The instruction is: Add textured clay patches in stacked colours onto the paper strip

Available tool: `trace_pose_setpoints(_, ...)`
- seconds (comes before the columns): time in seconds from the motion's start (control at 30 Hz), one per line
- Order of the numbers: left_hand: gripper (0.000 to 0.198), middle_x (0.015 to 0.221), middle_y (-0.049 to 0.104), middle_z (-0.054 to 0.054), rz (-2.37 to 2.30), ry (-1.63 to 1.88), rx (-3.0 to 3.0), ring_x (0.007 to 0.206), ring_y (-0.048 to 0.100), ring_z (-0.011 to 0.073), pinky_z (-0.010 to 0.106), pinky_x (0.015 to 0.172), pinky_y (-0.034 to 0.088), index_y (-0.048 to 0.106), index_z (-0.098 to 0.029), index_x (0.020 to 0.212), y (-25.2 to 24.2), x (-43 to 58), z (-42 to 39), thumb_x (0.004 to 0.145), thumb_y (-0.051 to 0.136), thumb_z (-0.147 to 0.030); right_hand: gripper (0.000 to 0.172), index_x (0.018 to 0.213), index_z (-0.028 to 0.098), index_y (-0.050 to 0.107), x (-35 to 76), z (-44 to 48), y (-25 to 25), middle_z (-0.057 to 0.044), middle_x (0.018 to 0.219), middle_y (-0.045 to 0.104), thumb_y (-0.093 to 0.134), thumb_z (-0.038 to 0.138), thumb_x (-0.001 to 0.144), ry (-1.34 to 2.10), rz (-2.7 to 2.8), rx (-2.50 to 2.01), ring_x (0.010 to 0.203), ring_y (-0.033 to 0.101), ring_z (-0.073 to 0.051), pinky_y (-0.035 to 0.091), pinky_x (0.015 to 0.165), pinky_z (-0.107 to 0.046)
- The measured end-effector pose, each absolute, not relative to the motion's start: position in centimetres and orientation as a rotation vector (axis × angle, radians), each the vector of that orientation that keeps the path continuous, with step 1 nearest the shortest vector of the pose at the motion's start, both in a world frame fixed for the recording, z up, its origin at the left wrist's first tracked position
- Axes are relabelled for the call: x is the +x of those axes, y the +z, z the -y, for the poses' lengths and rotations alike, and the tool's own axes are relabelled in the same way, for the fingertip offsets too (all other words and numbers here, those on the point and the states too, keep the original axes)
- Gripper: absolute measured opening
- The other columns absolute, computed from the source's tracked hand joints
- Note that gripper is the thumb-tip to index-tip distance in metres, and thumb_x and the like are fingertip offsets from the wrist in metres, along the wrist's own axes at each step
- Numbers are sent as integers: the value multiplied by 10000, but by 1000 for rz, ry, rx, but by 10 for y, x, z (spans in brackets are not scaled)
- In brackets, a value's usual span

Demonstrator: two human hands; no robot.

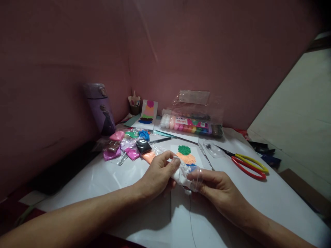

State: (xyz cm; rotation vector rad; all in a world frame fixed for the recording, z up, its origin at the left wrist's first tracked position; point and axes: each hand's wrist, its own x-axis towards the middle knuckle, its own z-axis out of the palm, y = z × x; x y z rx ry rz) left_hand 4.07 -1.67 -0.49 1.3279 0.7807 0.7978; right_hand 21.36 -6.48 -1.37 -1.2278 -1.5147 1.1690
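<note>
Between my two hands is a small clear plastic bag of white modelling clay (180, 174), held above the white table. My left hand (159, 174) pinches its left end between thumb and fingers. At the other end, my right hand (216, 184) grips the clear plastic, with the fingertips against the bag's mouth. Just behind the bag lies a white paper (200, 162) bearing a green clay patch (184, 150) and an orange clay patch (186, 158). A strip of blue below them is partly covered by the bag.
Several bagged clay packets (132, 154) lie at left, near a purple bottle (100, 110). Scissors with red and yellow handles (249, 167) rest at right, beside a thin metal tool (206, 156). Behind stand a clay pack (191, 125) and a decorated card (148, 115).
</note>
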Motion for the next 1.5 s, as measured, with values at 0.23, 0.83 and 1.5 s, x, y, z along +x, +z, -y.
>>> trace_pose_setpoints(0.23,256,403,458,-83,-780,816,1262,213,300,44,115,206,217,426,-198,793,-4,41,16,852,489,-439,280,925,151,720,213,62,-17,-19,594,649,658,382,780,1232,1412,-1241,453,528,-99,426,440,-210)
trace_pose_setpoints(0.83,288,385,443,-89,-797,779,1253,213,285,43,119,208,212,418,-204,786,-3,41,17,832,508,-474,377,891,135,746,209,62,-11,-11,467,617,747,435,661,1310,1298,-1317,347,437,-59,348,336,-172)
trace_pose_setpoints(1.5,262,414,459,-77,-768,816,1206,221,306,46,119,210,216,415,-197,787,-5,41,15,847,497,-438,334,776,146,729,209,62,-8,-5,555,610,769,446,637,1370,1273,-1253,425,514,-85,386,359,-169)
